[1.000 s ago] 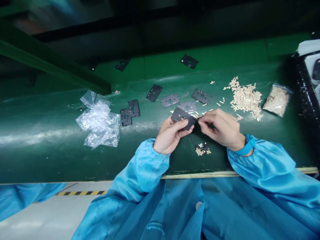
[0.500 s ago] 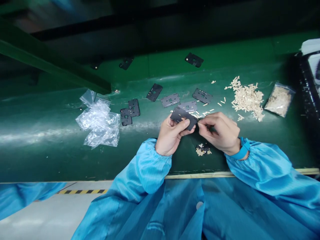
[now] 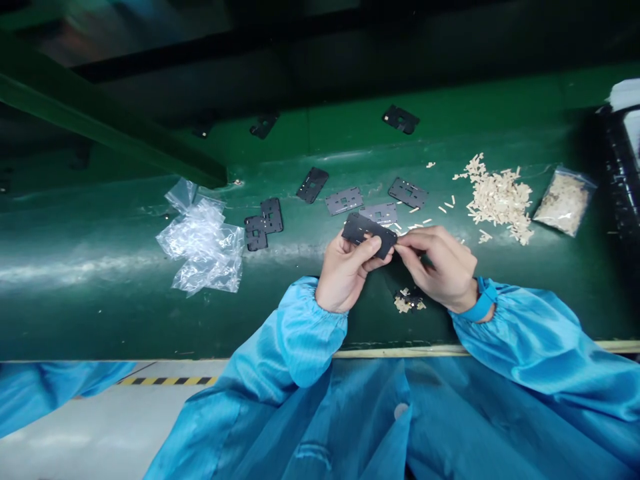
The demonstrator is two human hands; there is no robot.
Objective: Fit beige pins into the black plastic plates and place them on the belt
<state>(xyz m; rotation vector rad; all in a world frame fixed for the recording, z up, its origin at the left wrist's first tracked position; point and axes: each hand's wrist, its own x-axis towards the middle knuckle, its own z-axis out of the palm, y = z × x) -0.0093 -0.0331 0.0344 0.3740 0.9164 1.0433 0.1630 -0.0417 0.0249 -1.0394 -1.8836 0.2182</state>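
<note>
My left hand is closed on a flat black plate with cut-outs, thumb on its upper face. The plate is held tilted above the table. At its right end, the fingertips of my right hand are pinched together against the edge; whatever they grip is too small to make out. Beyond the plate lie a grey plate and several thin cream strips. Below my hands sits a small heap of cream and black bits.
Further plates lie around, such as a black one and an overlapping group. Clear plastic bags are at left. A pile of cream strips and a filled bag are at right, near a black crate. A green beam slants overhead.
My view has shifted slightly, so the table items appear a little further right. My right fingertips have extended slightly and press closer against the plate's right end; my left hand keeps its hold.
</note>
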